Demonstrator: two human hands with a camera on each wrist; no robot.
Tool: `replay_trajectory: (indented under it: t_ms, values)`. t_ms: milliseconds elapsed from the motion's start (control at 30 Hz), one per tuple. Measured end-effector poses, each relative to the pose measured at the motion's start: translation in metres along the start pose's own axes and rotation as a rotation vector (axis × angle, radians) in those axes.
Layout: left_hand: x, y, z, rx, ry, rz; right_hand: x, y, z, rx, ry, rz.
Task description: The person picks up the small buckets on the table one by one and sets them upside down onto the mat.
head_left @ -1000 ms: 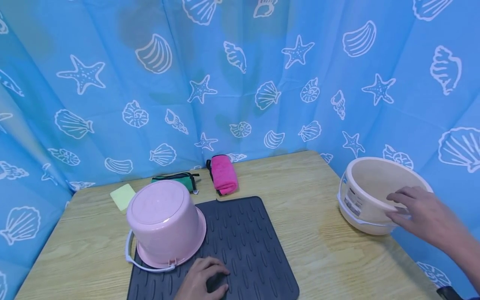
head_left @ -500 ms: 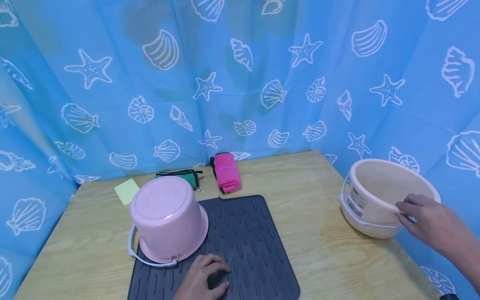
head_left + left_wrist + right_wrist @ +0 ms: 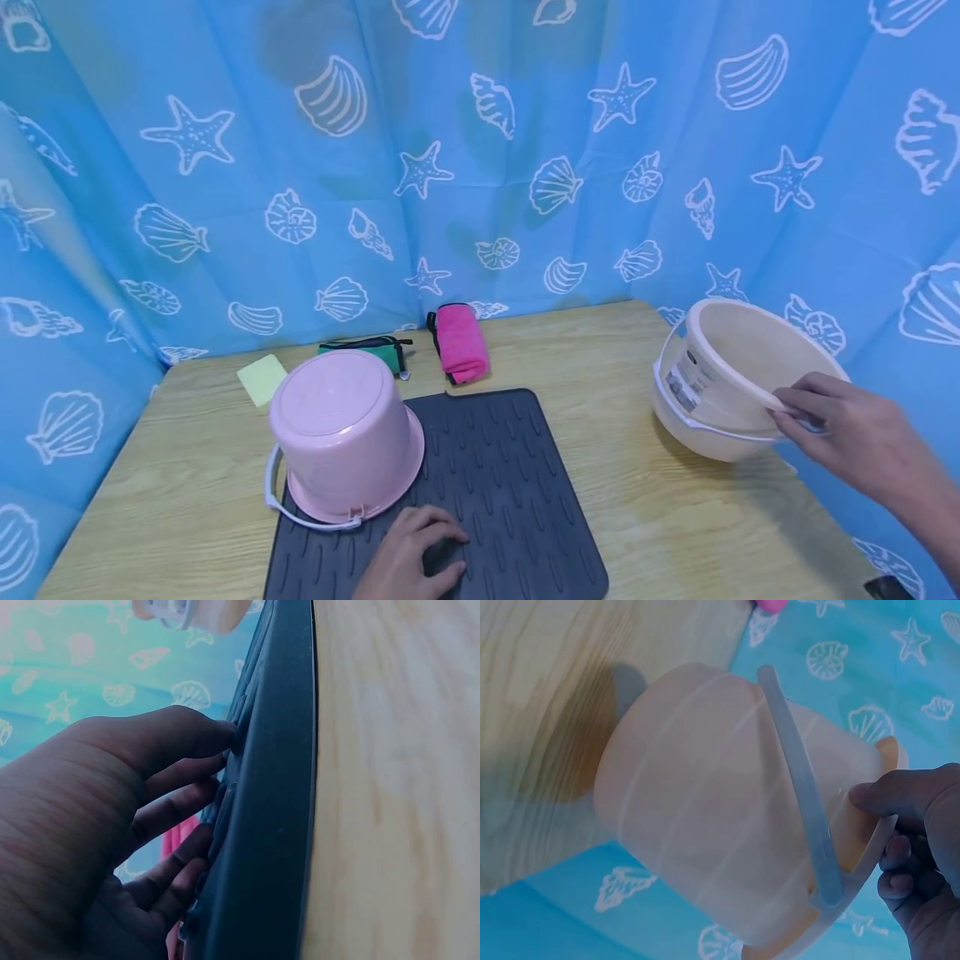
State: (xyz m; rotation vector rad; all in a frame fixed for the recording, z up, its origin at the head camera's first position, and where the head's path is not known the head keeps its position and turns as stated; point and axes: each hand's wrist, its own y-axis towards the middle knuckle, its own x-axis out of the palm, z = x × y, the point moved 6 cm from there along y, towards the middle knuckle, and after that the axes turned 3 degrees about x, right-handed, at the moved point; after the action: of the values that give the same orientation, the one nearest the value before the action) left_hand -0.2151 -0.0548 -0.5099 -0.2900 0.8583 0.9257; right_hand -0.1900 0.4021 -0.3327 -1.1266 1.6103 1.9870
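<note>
At the table's right edge, my right hand pinches the rim of a cream-coloured bucket, the thumb outside and the fingers inside. The bucket is tilted, and its pale handle hangs along the wall. Whether its base is wholly off the table I cannot tell. My left hand rests on the dark ribbed mat; in the left wrist view its loosely bent fingertips touch the mat and hold nothing. Just beyond that hand, a pink bucket stands upside down on the mat, its handle to the left.
Behind the mat lie a rolled pink cloth, a green rolled cloth partly hidden by the pink bucket, and a pale yellow square. A blue shell-patterned curtain encloses the wooden table at the back and sides.
My right hand has gone from hovering at the cream bucket's rim to gripping it. The bucket has tipped and shifted slightly left. My left hand stays on the mat.
</note>
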Motion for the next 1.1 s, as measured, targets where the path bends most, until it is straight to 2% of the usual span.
replay_trajectory:
  t_ms: [533, 1100]
  values:
    - [-0.004, -0.001, 0.003, 0.014, -0.007, 0.024, 0.015, 0.033, -0.040, -0.079, 0.170, 0.060]
    - [-0.003, -0.001, 0.000, -0.045, -0.032, -0.017, 0.028, 0.047, -0.067, -0.091, 0.272, 0.088]
